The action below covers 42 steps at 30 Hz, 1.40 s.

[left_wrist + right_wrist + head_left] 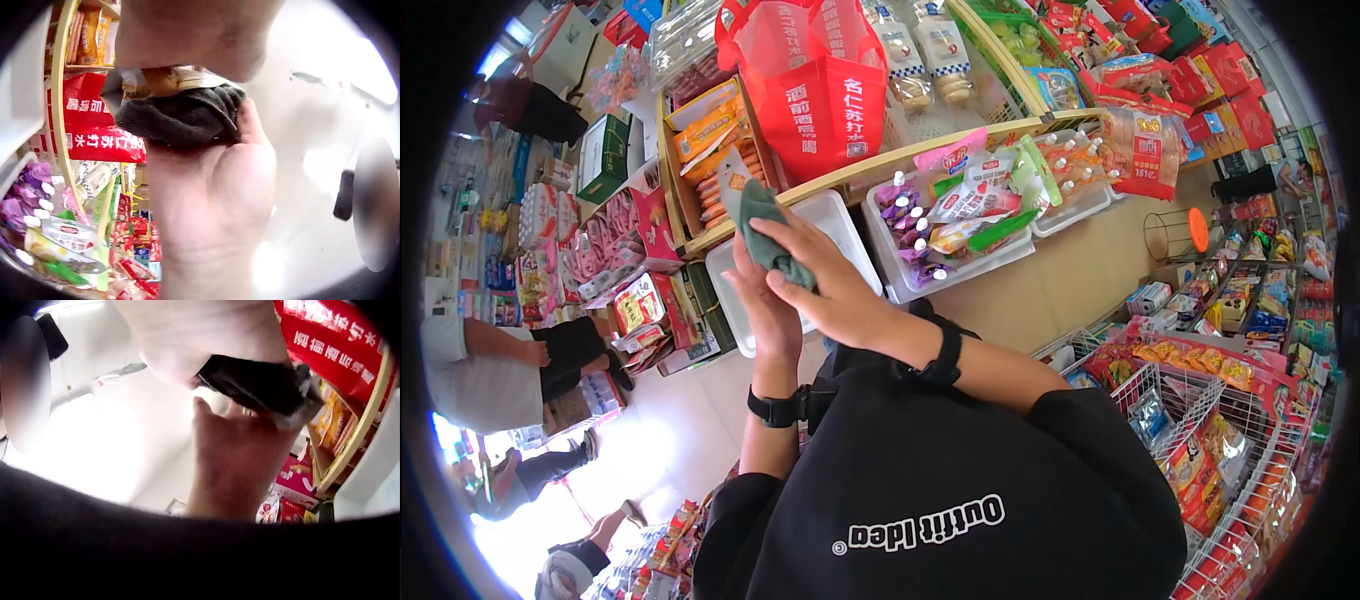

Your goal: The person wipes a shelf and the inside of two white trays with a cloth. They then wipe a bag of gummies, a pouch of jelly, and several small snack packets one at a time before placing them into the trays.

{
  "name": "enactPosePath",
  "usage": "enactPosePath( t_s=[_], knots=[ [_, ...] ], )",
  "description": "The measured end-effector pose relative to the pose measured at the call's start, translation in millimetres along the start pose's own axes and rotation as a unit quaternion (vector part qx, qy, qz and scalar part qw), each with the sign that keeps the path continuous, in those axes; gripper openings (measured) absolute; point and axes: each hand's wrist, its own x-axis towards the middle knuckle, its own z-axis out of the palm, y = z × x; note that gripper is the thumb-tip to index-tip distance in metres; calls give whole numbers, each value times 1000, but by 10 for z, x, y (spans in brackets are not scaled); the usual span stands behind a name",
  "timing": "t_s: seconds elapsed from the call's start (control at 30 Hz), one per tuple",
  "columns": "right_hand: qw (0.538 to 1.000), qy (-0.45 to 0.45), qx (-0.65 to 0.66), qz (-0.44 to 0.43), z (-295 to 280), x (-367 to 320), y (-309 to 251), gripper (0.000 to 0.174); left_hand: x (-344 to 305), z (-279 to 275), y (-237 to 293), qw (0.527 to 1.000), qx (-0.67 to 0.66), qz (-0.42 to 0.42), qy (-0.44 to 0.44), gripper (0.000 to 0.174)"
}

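Cloth (753,212), bunched against a pale item (731,177), is left of centre in the frame above a white tray (847,236), pinched between the curled fingers of left hand (768,315) and right hand (840,290), probably for steadiness.

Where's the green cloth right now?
The green cloth sits between the left hand and right hand, left of centre in the head view, just below the red bag.

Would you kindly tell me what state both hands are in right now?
Left hand: against the green cloth; whether it grips cannot be told, fingers partly hidden.
Right hand: closed on the cloth.
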Motion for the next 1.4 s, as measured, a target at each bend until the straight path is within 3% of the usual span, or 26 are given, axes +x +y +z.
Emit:
enactPosePath(
  t_s=[0.07, 0.2, 0.27, 0.3, 0.57, 0.67, 0.9, 1.03, 1.23, 1.33, 1.4],
  knots=[
    [989, 7, -138, -56, 16, 39, -21, 49, -24, -31, -97, 994, -72, -78, 10, 75],
    [973, -22, -216, -77, 29, 107, 80, 49, -41, 47, -30, 996, -43, -71, 29, 75],
    [944, -37, -293, -147, 92, 27, 235, 52, 23, -9, 22, 980, -107, -102, 136, 70],
    [936, -51, -303, -170, 102, -29, 235, 58, 19, -12, 47, 977, -112, -103, 149, 68],
    [927, -132, -301, -182, 134, -171, 364, 61, -54, -191, 8, 959, -180, -141, 167, 62],
    [935, -158, -263, -179, 196, -74, 385, 45, -60, -261, 47, 946, -206, -184, 168, 56],
    [897, -164, -360, -198, 193, -146, 396, 45, 90, -501, -206, 929, -297, -138, 174, 47],
    [887, -194, -375, -189, 85, -198, 402, 45, 90, -499, -251, 911, -316, -178, 196, 43],
    [889, -220, -379, -131, 120, -264, 271, 48, 55, -470, -133, 944, -227, -201, 132, 46],
    [880, -220, -396, -146, 150, -255, 178, 49, 50, -488, 1, 949, -213, -210, 102, 50],
    [881, -215, -386, -166, 129, -271, 157, 47, 112, -512, 32, 950, -241, -172, 102, 51]
  ],
)
